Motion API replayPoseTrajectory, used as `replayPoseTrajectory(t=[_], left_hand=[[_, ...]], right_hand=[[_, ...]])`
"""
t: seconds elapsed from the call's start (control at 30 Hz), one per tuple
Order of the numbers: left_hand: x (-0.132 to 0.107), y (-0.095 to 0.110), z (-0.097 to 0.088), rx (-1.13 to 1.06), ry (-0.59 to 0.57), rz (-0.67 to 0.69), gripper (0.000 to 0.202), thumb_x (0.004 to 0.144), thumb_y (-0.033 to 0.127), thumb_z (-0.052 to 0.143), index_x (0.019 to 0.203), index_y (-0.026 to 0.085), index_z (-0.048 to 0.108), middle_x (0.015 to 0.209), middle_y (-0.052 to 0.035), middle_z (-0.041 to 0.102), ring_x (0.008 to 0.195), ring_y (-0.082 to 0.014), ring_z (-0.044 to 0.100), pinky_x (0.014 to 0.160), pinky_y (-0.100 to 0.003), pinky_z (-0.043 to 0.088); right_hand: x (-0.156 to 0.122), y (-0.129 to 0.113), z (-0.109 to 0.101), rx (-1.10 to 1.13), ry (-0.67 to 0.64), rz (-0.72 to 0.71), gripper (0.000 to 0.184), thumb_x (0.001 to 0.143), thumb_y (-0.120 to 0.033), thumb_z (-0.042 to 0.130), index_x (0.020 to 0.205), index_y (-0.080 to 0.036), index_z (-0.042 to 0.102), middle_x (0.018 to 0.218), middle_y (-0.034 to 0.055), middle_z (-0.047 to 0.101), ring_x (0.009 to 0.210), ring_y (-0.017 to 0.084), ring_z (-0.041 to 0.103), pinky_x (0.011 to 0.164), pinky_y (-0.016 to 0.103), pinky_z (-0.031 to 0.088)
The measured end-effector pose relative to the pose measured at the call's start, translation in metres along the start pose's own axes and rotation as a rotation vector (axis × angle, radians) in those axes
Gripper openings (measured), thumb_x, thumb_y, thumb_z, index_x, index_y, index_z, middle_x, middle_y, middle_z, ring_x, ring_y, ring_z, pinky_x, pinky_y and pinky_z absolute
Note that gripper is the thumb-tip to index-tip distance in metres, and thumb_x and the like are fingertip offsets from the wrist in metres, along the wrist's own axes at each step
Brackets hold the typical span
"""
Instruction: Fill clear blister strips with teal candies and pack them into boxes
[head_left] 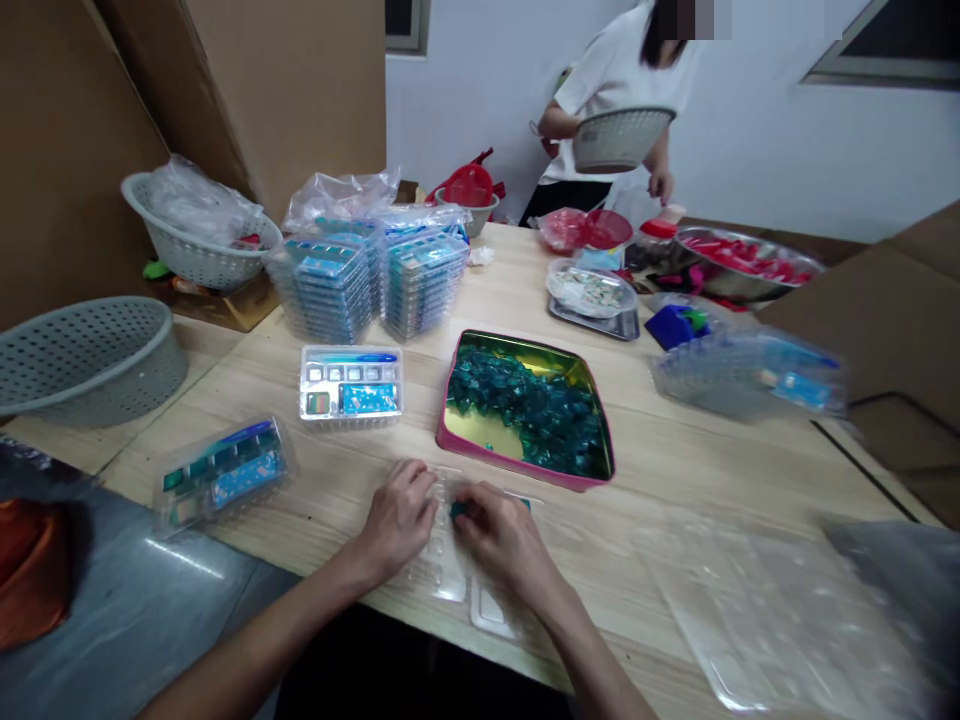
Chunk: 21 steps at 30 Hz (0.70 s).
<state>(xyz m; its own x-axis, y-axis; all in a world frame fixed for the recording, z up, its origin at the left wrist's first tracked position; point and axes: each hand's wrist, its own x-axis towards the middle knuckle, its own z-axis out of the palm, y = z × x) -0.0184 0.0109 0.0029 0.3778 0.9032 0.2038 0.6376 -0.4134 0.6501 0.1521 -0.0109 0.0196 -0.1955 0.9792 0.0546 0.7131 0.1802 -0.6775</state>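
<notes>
Left hand (401, 515): is curling its fingers loosely over the left side of a clear blister tray (450, 585), likely steadying the light plastic; whether it is pinching the edge, cannot tell.
Right hand (495, 530): is closing its fingertips around a teal chunk (457, 510) over the tray, a pinch that seems to suit so small a piece.
Clear blister tray: is lying flat on the wooden table (637, 445) beneath both hands, probably for easy reach.
Pink-rimmed tin (517, 465): is sitting open just beyond the hands, holding loose teal chunks (559, 430), presumably for short reaches.
Blue-packet tray (352, 374): is lying left of the tin, its small row compartments looking empty.
Tray stacks (330, 295): are standing behind, apparently piled to save space.
Co-worker (607, 75): is holding a grey basket (626, 140) across the table.
</notes>
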Motion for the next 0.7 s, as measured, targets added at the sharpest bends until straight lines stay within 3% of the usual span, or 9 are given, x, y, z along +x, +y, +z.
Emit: replayPoseTrajectory(t=[0.13,0.27,0.37,0.57,0.7], left_hand=[[-0.01,0.0,0.0,-0.025,-0.019,0.033,0.026,0.077,0.007,0.049,0.098,0.016,0.06,0.101,-0.0093,0.058,0.099,-0.0225,0.053,0.088,-0.038,0.047],[-0.018,0.003,-0.003,-0.048,-0.051,0.048,0.024,0.077,0.006,0.048,0.096,0.015,0.06,0.102,-0.0104,0.058,0.099,-0.023,0.052,0.088,-0.038,0.047],[-0.02,0.004,-0.003,-0.051,-0.072,0.051,0.021,0.075,0.005,0.05,0.09,0.016,0.06,0.099,-0.0095,0.058,0.097,-0.0232,0.052,0.085,-0.038,0.047],[-0.018,0.002,-0.004,-0.065,-0.079,0.061,0.02,0.072,0.003,0.051,0.086,0.016,0.059,0.097,-0.0089,0.058,0.096,-0.0232,0.051,0.084,-0.037,0.047],[-0.018,0.001,-0.005,-0.082,-0.081,0.079,0.018,0.074,0.004,0.05,0.083,0.017,0.058,0.096,-0.0078,0.057,0.094,-0.0226,0.051,0.082,-0.037,0.047]], right_hand=[[0.006,0.006,0.0,0.109,0.078,0.034,0.014,0.073,-0.012,0.054,0.085,-0.018,0.06,0.073,0.0016,0.062,0.063,0.015,0.058,0.06,0.025,0.045],[0.015,0.004,0.009,-0.061,0.172,-0.119,0.016,0.081,-0.011,0.047,0.086,-0.018,0.059,0.083,0.0064,0.061,0.076,0.019,0.058,0.068,0.029,0.046],[0.019,0.003,0.017,-0.109,0.167,-0.198,0.02,0.083,-0.009,0.042,0.088,-0.017,0.06,0.086,0.0088,0.06,0.08,0.021,0.057,0.071,0.032,0.046],[0.021,0.009,0.018,0.16,0.111,-0.152,0.024,0.083,-0.008,0.045,0.099,-0.018,0.06,0.09,0.0057,0.062,0.086,0.018,0.059,0.078,0.03,0.047],[0.026,0.007,0.018,0.159,0.114,-0.148,0.019,0.083,-0.01,0.047,0.085,-0.017,0.065,0.084,0.0063,0.06,0.08,0.018,0.058,0.071,0.029,0.047]])
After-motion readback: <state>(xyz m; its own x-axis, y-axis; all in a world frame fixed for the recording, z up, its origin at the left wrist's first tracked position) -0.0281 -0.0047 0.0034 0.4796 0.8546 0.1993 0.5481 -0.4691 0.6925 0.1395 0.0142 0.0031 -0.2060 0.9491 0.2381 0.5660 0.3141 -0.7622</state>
